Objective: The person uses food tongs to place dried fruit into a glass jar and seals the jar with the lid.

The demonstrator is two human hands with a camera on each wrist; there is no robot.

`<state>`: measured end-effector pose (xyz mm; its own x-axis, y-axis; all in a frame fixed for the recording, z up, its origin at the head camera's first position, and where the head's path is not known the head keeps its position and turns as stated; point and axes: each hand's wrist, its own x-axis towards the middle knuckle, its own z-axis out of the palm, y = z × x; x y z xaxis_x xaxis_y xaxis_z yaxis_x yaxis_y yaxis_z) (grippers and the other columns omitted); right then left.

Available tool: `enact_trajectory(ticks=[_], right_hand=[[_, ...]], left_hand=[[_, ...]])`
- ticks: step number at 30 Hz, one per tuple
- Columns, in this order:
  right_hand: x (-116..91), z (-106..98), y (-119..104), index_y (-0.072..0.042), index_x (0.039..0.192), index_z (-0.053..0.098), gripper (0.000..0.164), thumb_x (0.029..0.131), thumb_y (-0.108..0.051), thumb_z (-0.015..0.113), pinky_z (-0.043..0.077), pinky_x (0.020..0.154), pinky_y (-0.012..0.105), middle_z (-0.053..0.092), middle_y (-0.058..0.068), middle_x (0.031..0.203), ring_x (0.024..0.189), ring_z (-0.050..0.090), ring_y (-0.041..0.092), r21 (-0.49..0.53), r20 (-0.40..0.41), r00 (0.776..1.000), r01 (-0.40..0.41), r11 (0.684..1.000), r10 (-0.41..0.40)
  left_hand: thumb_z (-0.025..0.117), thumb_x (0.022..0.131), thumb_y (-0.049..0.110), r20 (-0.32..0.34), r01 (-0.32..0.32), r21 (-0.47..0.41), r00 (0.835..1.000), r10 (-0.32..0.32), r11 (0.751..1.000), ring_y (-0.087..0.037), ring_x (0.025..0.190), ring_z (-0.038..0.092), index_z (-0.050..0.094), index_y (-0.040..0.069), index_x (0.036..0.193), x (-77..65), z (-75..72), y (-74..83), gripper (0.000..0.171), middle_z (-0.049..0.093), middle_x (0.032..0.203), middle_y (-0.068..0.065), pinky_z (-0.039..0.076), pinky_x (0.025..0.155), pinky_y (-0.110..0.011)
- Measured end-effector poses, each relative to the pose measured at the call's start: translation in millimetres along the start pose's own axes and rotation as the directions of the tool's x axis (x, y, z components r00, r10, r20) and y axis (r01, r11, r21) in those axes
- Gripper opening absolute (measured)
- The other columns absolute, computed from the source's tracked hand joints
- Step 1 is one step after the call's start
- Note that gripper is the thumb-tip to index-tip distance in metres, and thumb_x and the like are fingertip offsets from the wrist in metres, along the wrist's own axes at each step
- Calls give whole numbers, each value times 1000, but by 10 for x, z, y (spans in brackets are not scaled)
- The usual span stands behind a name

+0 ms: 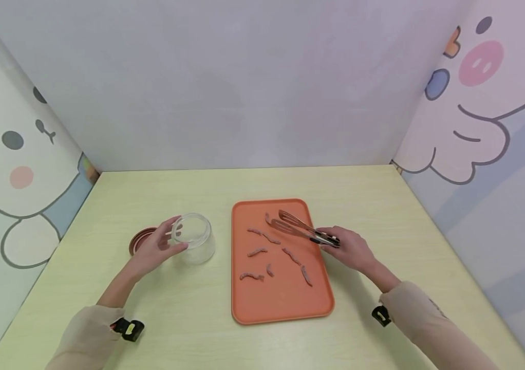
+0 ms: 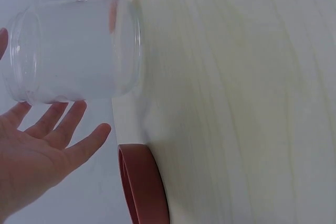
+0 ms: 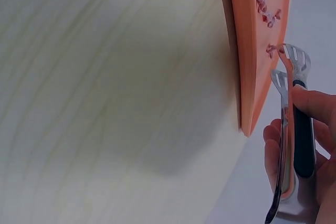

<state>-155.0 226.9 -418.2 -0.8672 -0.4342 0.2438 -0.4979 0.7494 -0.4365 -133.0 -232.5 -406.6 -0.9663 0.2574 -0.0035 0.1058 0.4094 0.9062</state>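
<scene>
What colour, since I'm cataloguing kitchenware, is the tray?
Orange; the tray shows best in the head view.

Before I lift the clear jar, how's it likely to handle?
The clear jar is probably stiff: its see-through wall holds a clean round shape. It may be slippery, since the side looks smooth and glossy. Pushed low, it would likely slide rather than tip, as its base looks nearly as wide as its body.
</scene>
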Motion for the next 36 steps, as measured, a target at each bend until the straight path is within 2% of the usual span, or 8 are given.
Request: enact_trajectory(ticks=[11,27,36], right_hand=[[74,60,-46,-11,111,62,37,75,-14,71,41,55,31,61,2,89,68,53,14,-25,1,1000,6,1000,-6],[127,102,-62,-14,107,64,32,76,-12,70,35,46,26,59,-4,82,57,45,9,-21,44,998,-38,999,39],[147,116,-70,-13,101,67,26,75,-11,70,32,43,24,61,-3,82,51,41,7,-10,19,1000,-24,1000,24]], left_hand=[[64,82,20,6,-5,-12,1000,5,1000,-40,117,35,22,9,139,8,-1,-7,71,32,131,-25,42,84,-37],[63,83,21,2,3,5,1000,-3,1000,-40,116,35,21,9,139,1,-4,-2,72,32,131,-23,40,85,-43],[63,83,21,8,4,14,1000,-4,1000,-41,116,35,20,10,139,0,-12,11,72,32,131,-23,41,84,-43]])
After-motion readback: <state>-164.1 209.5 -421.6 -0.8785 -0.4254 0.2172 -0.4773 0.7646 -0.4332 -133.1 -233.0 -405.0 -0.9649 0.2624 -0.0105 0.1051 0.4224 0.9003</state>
